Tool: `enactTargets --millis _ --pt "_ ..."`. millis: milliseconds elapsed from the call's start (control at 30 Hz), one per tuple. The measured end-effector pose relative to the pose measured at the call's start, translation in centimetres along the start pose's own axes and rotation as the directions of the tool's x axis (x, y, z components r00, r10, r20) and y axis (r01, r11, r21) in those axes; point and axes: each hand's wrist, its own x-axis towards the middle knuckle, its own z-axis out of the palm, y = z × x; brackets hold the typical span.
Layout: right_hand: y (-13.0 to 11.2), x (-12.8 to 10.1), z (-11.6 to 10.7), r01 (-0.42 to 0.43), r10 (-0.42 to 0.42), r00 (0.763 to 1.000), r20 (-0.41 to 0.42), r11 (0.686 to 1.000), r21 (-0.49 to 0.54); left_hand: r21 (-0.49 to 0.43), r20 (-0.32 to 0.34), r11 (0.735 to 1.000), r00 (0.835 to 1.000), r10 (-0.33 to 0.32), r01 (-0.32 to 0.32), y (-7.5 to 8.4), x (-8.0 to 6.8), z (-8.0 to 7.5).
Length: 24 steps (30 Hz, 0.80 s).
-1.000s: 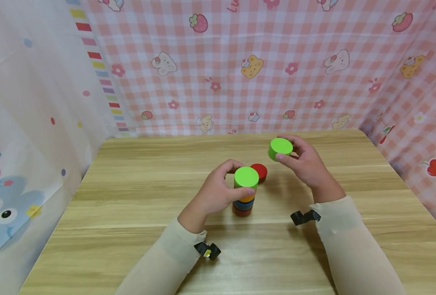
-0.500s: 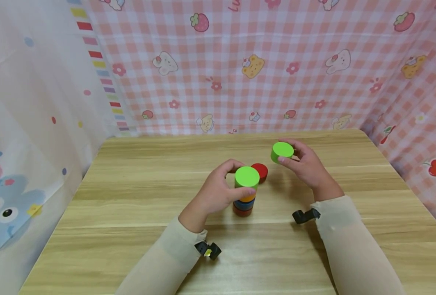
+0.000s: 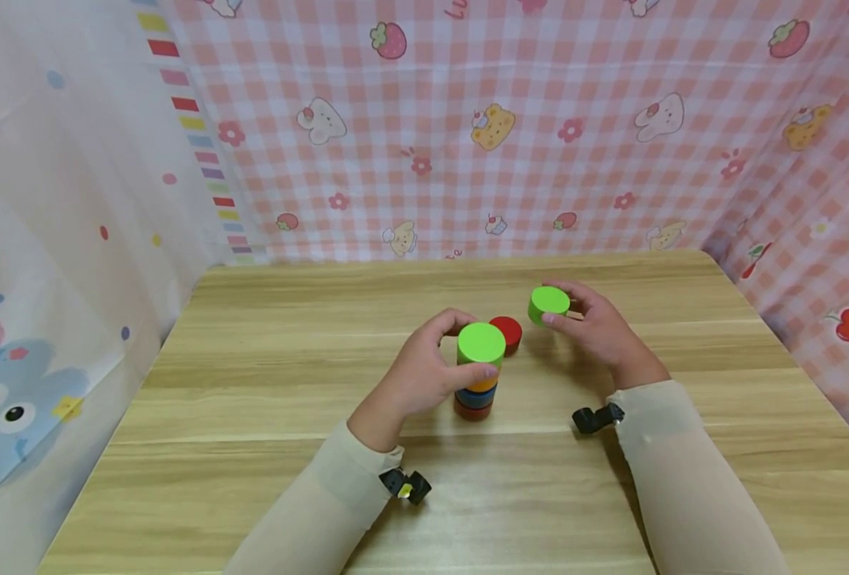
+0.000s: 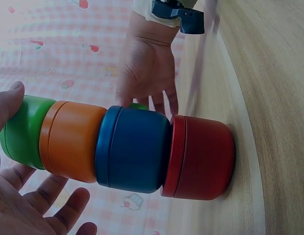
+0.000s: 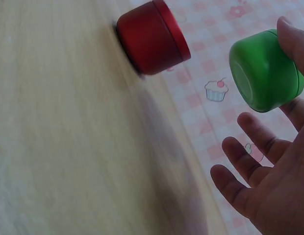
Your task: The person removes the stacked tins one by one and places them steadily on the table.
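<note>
A stack of small round lidded tins stands upright on the table. From the bottom it runs red tin, blue tin, orange tin, then green tin. My left hand grips the top green tin between thumb and fingers. To the right, my right hand pinches a second green tin above the table, its lid facing up in the head view. That tin's rounded base shows in the right wrist view. Just behind the stack sits another red tin, which neither hand touches.
The wooden table reaches back to a pink checked curtain. A white curtain hangs at the left side. Each sleeve cuff carries a small black camera, such as the right one.
My right hand has lowered the second green tin a little, bringing it slightly nearer to me. The left hand and the stack have stayed in place.
</note>
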Motion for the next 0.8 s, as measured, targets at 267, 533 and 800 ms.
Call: enactTargets --millis 267,533,800 --pt "0.8 0.1 -0.2 -0.041 0.044 0.998 0.047 0.997 -0.058 0.002 0.001 1.0 1.0 0.004 -0.004 -0.1 0.1 0.0" --pt "1.5 0.0 -0.3 -0.079 0.084 0.994 0.063 0.993 -0.085 -0.002 0.004 1.0 1.0 0.005 -0.005 0.0 0.0 0.0" --pt "2.0 0.1 -0.2 -0.066 0.073 0.995 0.069 0.993 -0.103 0.002 0.001 1.0 1.0 0.012 -0.012 0.0 0.0 0.0"
